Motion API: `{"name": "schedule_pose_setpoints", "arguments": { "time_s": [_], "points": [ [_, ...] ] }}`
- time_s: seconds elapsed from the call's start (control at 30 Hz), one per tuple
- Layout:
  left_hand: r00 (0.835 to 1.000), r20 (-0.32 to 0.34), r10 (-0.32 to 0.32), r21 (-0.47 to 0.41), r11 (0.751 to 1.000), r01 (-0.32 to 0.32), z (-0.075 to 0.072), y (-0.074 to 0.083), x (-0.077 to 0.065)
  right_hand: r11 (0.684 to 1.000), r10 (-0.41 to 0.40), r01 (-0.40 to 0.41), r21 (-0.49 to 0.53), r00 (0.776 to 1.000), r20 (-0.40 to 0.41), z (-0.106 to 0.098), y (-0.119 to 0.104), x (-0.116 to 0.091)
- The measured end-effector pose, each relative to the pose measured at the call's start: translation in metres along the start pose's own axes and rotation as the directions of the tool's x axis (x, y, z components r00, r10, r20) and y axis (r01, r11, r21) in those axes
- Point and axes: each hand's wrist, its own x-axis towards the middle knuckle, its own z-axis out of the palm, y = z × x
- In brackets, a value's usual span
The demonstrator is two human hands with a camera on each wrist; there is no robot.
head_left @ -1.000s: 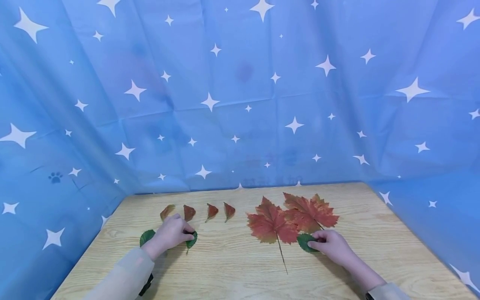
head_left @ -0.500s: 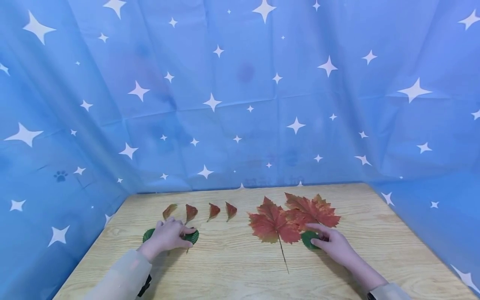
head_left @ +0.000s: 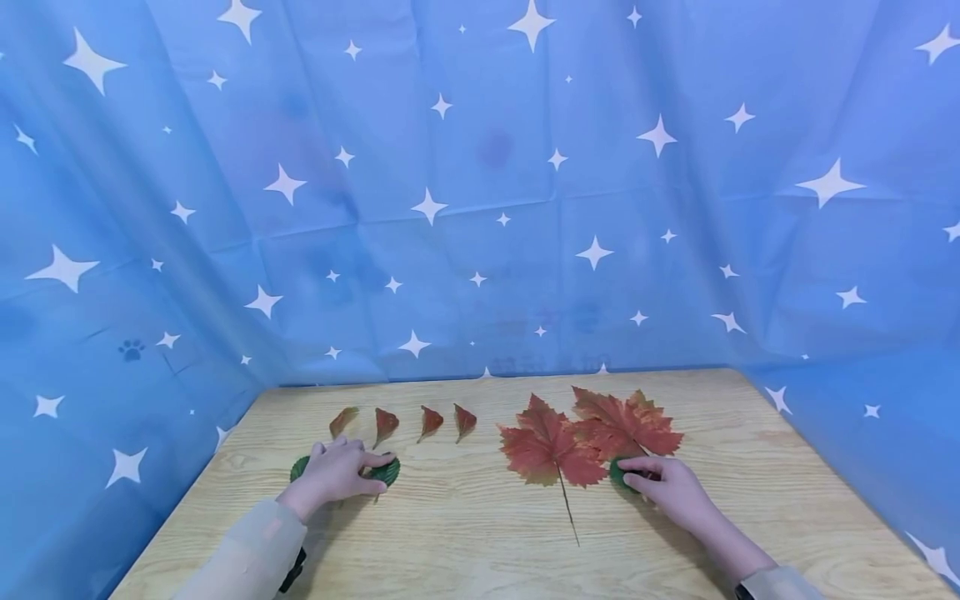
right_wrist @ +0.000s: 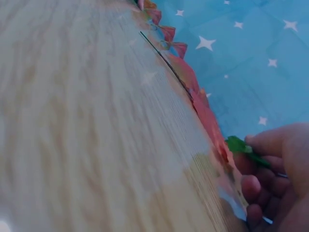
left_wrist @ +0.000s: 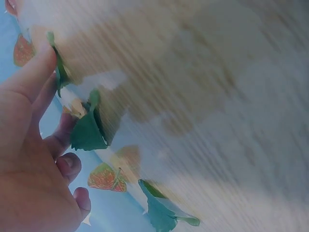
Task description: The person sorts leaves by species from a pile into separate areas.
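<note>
Ribbed green leaf (head_left: 387, 472) on table (head_left: 465, 533), pinched green leaf (head_left: 618, 475) beside maple leaves (head_left: 546, 442)

green leaves (left_wrist: 89, 131): 4 | small red-brown leaves (head_left: 386, 424): 4 | large red maple leaves (head_left: 546, 440): at least 2 | table (head_left: 480, 533): 1

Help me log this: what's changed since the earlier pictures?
The serrated green leaf pinched by the right hand has shifted slightly away and rightward. The left hand has spread wider at another green leaf; release is unclear. Two red maple leaves and four small russet leaves stayed.
</note>
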Motion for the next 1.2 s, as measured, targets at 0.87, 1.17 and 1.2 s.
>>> {"name": "schedule_pose_setpoints", "arguments": {
  "time_s": [0.87,1.17,1.2],
  "points": [
    [0.998,0.049,-0.025,-0.082,0.996,0.029,-0.006,-0.006,-0.002,0.999,-0.039,0.04,0.008,0.998,-0.043,0.005,-0.036,0.01],
    [0.999,0.054,0.006,-0.097,0.995,-0.001,-0.003,-0.006,0.002,0.997,-0.075,0.074,-0.018,0.994,-0.073,0.017,-0.049,0.019],
    [0.999,0.053,0.003,-0.1,0.995,0.002,-0.004,-0.005,0.002,0.997,-0.074,0.073,-0.016,0.995,-0.07,0.019,-0.052,0.02]
  ]
}}
